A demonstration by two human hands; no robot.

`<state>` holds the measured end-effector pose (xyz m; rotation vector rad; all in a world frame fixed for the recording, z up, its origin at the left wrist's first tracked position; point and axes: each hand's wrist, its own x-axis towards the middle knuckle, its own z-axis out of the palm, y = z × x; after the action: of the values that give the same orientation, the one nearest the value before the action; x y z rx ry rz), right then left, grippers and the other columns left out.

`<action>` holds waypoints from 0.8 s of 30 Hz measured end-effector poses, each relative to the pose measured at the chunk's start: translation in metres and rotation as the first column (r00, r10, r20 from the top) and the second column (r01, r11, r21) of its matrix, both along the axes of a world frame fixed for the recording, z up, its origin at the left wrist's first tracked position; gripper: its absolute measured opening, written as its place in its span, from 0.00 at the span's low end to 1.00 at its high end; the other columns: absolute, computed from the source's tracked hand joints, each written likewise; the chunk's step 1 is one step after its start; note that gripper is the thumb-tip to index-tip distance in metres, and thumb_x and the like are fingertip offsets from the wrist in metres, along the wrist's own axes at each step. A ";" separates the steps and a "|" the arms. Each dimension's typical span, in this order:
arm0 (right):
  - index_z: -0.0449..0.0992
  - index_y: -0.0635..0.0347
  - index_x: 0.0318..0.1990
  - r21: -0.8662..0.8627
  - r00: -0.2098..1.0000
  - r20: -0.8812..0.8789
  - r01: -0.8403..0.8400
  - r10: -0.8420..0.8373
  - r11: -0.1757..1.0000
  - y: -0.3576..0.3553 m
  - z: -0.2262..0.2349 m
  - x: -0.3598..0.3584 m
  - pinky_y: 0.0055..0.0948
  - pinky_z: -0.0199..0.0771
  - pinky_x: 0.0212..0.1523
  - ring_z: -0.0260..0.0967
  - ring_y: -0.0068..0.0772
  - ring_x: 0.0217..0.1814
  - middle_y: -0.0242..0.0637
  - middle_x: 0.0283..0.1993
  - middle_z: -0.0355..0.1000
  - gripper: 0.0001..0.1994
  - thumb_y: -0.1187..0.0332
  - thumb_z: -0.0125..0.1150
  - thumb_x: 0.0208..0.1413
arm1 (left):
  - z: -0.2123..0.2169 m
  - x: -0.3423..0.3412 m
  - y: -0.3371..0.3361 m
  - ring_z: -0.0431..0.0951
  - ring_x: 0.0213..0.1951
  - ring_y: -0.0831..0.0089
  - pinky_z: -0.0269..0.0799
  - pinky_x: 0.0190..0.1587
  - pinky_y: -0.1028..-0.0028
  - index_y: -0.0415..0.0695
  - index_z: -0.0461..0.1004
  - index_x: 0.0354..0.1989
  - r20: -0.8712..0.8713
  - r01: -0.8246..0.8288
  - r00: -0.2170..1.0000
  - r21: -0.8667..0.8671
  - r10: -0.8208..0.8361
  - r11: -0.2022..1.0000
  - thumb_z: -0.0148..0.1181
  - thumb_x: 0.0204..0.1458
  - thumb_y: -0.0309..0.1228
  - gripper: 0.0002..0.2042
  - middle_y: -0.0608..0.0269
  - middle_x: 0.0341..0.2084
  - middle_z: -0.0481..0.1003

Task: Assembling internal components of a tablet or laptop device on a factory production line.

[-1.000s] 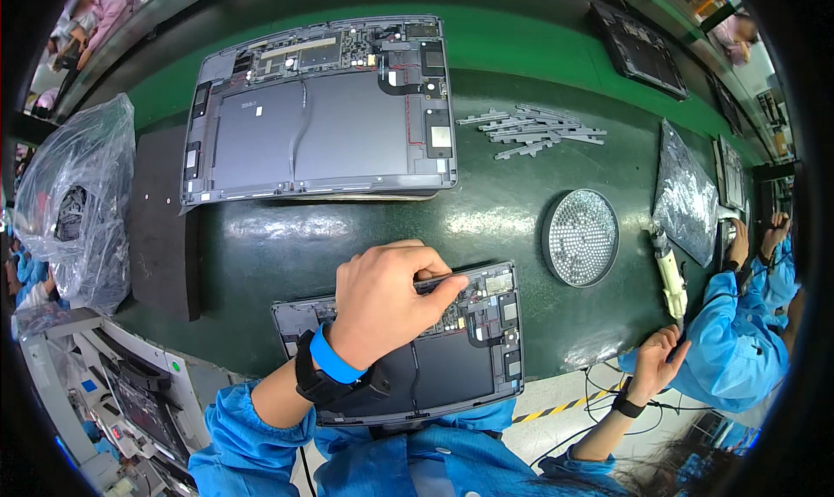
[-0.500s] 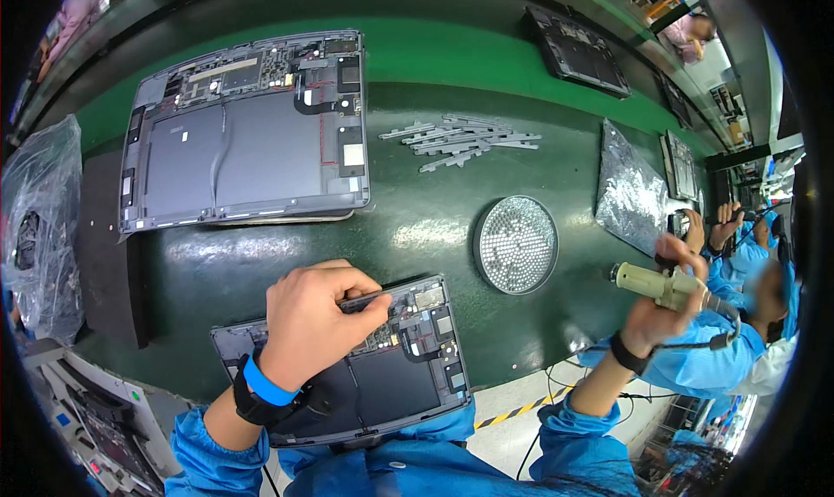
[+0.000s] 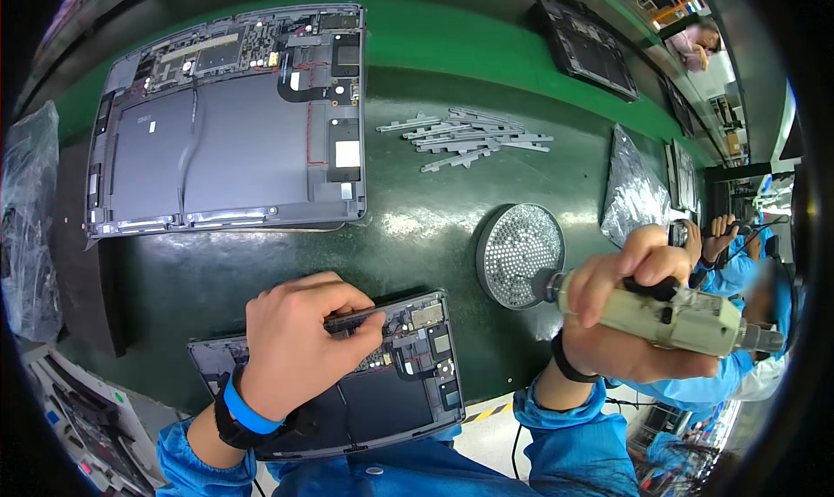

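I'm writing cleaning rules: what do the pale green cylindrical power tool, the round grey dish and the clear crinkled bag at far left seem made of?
Pale green cylindrical power tool: probably hard plastic, judging by its opaque, satin housing.
Round grey dish: smooth, satin rim; plastic or coated metal, unclear which.
Clear crinkled bag: likely thin plastic film, glossy and see-through with bright creases.

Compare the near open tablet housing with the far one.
The left hand covers part of the near tablet housing; the far tablet housing has no hand over it. In this view, the near housing looks smaller than the far housing. Both are open, exposing circuit boards along one long edge.
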<state>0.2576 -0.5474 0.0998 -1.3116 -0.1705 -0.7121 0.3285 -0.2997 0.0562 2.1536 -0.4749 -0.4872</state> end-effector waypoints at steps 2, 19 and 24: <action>0.62 0.71 0.46 0.013 0.999 -0.023 -0.031 0.031 0.999 0.001 -0.011 0.002 0.26 0.64 0.15 0.63 0.29 0.14 0.47 0.43 0.58 0.48 0.23 0.52 0.45 | 0.001 0.001 0.000 0.76 0.21 0.71 0.68 0.25 0.74 0.41 0.80 0.23 -0.015 -0.001 1.000 0.001 0.001 1.000 0.69 0.40 0.28 0.05 0.63 0.20 0.76; 0.63 0.71 0.46 -0.041 0.997 -0.076 0.006 -0.009 0.999 0.001 -0.030 0.003 0.29 0.65 0.19 0.65 0.33 0.18 0.47 0.44 0.56 0.49 0.23 0.53 0.44 | 0.001 0.002 0.001 0.77 0.21 0.68 0.69 0.25 0.74 0.40 0.79 0.23 0.004 0.007 1.000 -0.016 -0.007 1.000 0.68 0.39 0.26 0.04 0.62 0.20 0.76; 0.63 0.71 0.45 -0.046 0.997 -0.078 0.010 -0.014 0.999 0.004 -0.031 0.005 0.28 0.64 0.18 0.65 0.32 0.17 0.46 0.43 0.56 0.48 0.23 0.53 0.44 | -0.001 0.002 0.003 0.77 0.21 0.68 0.69 0.26 0.74 0.41 0.80 0.23 0.015 0.007 1.000 -0.018 -0.007 1.000 0.68 0.39 0.27 0.04 0.62 0.20 0.76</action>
<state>0.2623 -0.5438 0.0683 -1.3827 -0.1158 -0.6690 0.3302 -0.2968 0.0557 2.1401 -0.4935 -0.4694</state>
